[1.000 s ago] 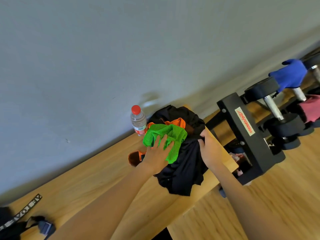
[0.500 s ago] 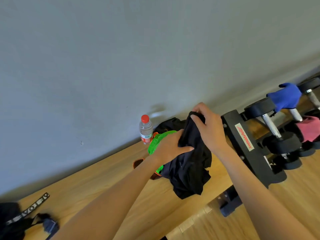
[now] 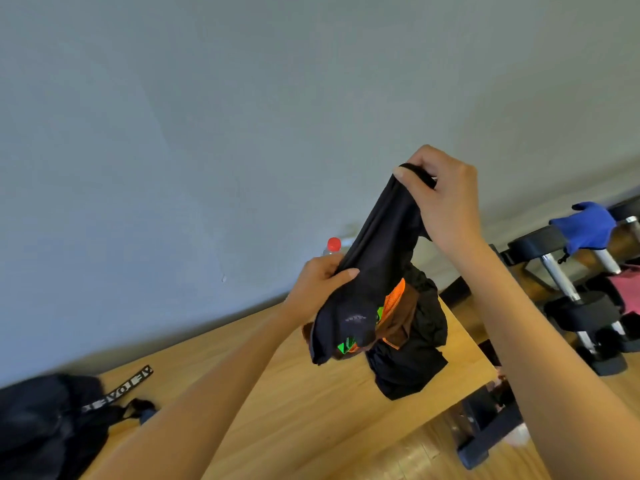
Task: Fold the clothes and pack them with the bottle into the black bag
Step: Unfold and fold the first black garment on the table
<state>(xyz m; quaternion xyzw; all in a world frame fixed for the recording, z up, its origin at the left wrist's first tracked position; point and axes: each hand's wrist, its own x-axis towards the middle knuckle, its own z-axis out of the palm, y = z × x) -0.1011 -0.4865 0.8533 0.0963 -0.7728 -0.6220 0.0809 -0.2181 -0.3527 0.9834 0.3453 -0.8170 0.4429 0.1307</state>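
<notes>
The right hand (image 3: 446,199) pinches the top edge of a black garment (image 3: 377,258) and holds it high, while the left hand (image 3: 320,284) grips the same cloth lower down, fingers curled round a bunched fold, so the piece hangs twisted between them above the wooden bench (image 3: 277,403). To fold it well, I judge the hands should first find two matching corners or the waistband ends, spread apart until the cloth hangs flat, then lay it on a bare stretch of bench instead of on the pile (image 3: 412,341) of orange, green and black clothes below. The bottle (image 3: 333,245) stands behind the left hand by the wall, only its red cap showing, near enough to be knocked. The black bag (image 3: 41,424) lies well apart at the bench's left end
</notes>
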